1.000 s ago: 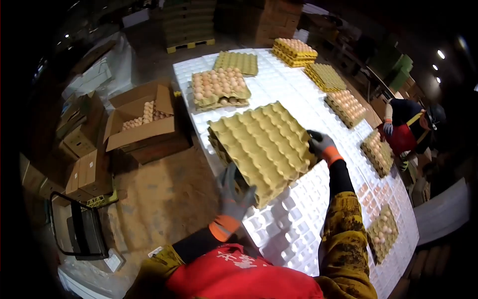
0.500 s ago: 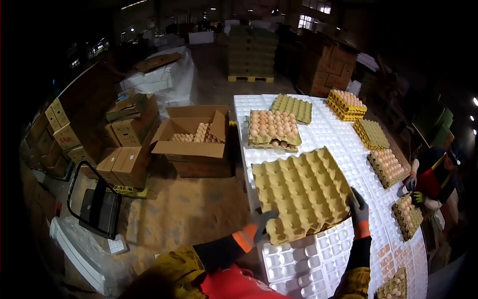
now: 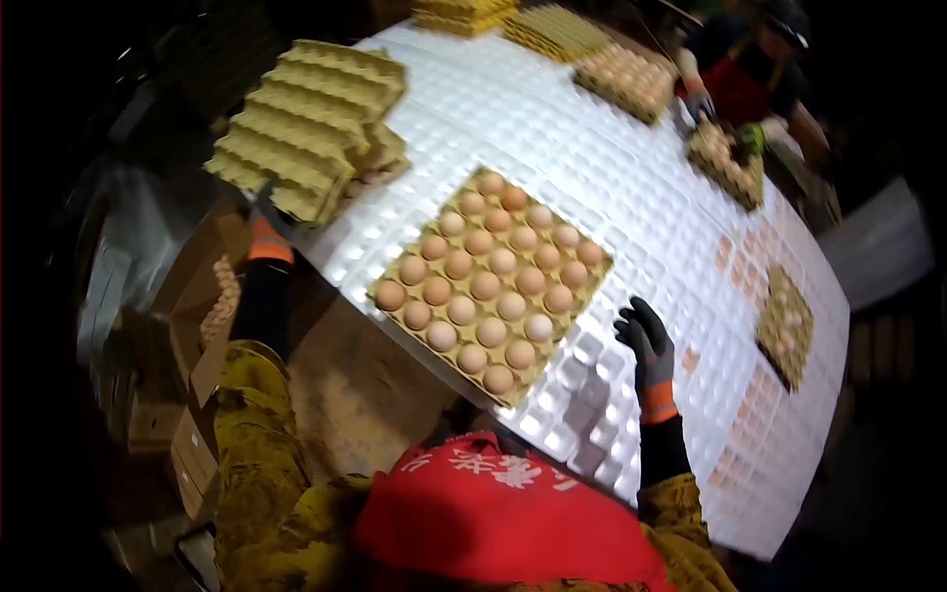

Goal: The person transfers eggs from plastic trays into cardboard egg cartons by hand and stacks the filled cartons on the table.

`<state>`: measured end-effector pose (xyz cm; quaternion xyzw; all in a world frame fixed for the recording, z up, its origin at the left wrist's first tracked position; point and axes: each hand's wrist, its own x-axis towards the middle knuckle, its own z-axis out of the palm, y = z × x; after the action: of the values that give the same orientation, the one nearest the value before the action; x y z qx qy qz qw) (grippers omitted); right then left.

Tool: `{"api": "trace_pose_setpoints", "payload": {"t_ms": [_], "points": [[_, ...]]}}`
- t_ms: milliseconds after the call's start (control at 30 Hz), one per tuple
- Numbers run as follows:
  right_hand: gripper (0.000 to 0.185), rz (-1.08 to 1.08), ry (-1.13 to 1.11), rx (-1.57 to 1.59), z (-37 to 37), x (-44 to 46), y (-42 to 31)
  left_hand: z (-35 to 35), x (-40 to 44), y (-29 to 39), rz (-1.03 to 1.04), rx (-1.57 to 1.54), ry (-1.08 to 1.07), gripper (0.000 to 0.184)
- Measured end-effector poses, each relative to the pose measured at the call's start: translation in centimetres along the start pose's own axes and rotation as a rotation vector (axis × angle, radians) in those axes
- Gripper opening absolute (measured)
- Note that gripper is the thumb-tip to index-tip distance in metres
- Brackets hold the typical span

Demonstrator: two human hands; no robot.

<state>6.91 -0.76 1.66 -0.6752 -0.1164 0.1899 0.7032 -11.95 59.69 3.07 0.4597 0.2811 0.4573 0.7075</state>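
Observation:
My left hand, in a grey and orange glove, grips the near corner of an empty moulded egg tray at the upper left. That tray lies tilted over another tray, whose contents are mostly hidden. In the middle, a square tray full of brown eggs sits near the table's edge, untouched by either hand. To its right, my right hand hovers over the white dimpled surface, fingers apart and nothing in them.
Across the table a co-worker's gloved hands touch a partly filled tray. More trays stand along the far side, one with eggs. A part-filled tray lies at the right. An open carton stands at the left.
The empty tray has moved away to the upper left with my left hand. My right hand has let go of it. The full egg tray now shows, and the view has tilted down.

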Motion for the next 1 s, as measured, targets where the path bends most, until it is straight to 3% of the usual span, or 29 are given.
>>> {"api": "trace_pose_setpoints", "payload": {"t_ms": [133,167,233,267,300,333,367,400,433,467,533,600,667,700,733,767,800,833,867,933,967,1000], "points": [[0.039,-0.049,0.080,-0.136,3.4,-3.7,0.4,-0.4,6.0,-1.9,0.142,0.916,0.141,0.051],[0.038,-0.080,0.075,-0.287,4.6,-4.8,-0.4,0.5,4.8,-1.7,0.326,1.174,0.210,0.051],[0.036,-0.132,0.012,-0.461,7.5,-7.0,-2.1,3.5,-0.7,-0.5,0.754,1.247,0.143,0.052],[0.035,-0.157,-0.035,-0.487,8.8,-7.9,-2.6,5.5,-5.6,-0.3,0.755,1.104,-0.118,0.053],[0.036,-0.191,-0.060,-0.611,10.2,-8.8,-2.8,7.4,-11.2,-0.8,0.516,0.765,-0.455,0.046],[0.040,-0.235,-0.101,-0.674,11.4,-9.5,-2.5,8.9,-15.3,0.8,0.322,0.864,-0.882,0.056],[0.042,-0.345,-0.128,-0.774,12.4,-9.9,-2.2,10.0,-19.6,0.6,0.303,0.796,-1.134,0.057],[0.044,-0.458,-0.154,-0.876,13.3,-10.1,-2.0,11.9,-21.9,1.3,0.468,0.938,-1.391,0.060],[0.045,-0.452,-0.151,-0.989,14.2,-10.2,-1.0,12.1,-23.7,0.5,0.726,1.067,-1.480,0.059],[0.046,-0.437,-0.142,-1.106,15.0,-10.5,0.1,12.3,-24.6,-0.8,0.781,1.136,-1.602,0.050],[0.048,-0.395,-0.090,-1.102,15.6,-10.7,0.9,11.9,-25.3,-3.4,1.062,1.277,-1.625,0.041],[0.046,-0.429,-0.003,-0.917,14.7,-11.0,0.8,12.6,-24.8,-3.8,0.881,1.125,-1.649,0.037],[0.038,0.000,-0.003,-0.128,13.4,-11.7,0.0,13.1,-24.2,-3.6,0.748,0.910,-1.614,0.038],[0.040,0.074,-0.010,0.259,12.1,-11.4,1.0,12.3,-23.9,-3.6,0.231,0.767,-1.457,0.038],[0.044,0.085,0.034,0.404,11.1,-11.3,0.8,12.1,-23.3,-3.3,-0.258,0.625,-1.239,0.039],[0.044,0.073,0.042,0.404,10.2,-11.5,0.3,12.7,-21.5,-2.6,-0.469,0.410,-1.143,0.043],[0.044,0.068,0.032,0.413,9.8,-11.5,-0.4,13.5,-21.1,-1.7,-0.550,0.379,-1.138,0.041],[0.044,0.100,0.080,0.145,10.2,-11.0,-1.4,14.2,-20.7,-0.7,-0.630,0.349,-1.130,0.040],[0.048,-0.152,0.138,-0.413,10.8,-10.1,-1.8,14.2,-19.8,-1.1,-0.649,0.287,-1.121,0.037],[0.052,-0.168,0.086,-0.879,13.0,-9.3,-2.1,16.7,-22.6,-1.1,0.274,0.793,-1.460,0.035],[0.055,-0.152,0.074,-1.167,14.1,-8.8,-2.1,16.9,-23.3,-2.0,0.608,0.986,-1.540,0.034],[0.055,-0.132,0.055,-1.158,14.6,-8.4,-1.9,16.8,-24.0,-3.4,0.947,1.169,-1.603,0.032]]}}
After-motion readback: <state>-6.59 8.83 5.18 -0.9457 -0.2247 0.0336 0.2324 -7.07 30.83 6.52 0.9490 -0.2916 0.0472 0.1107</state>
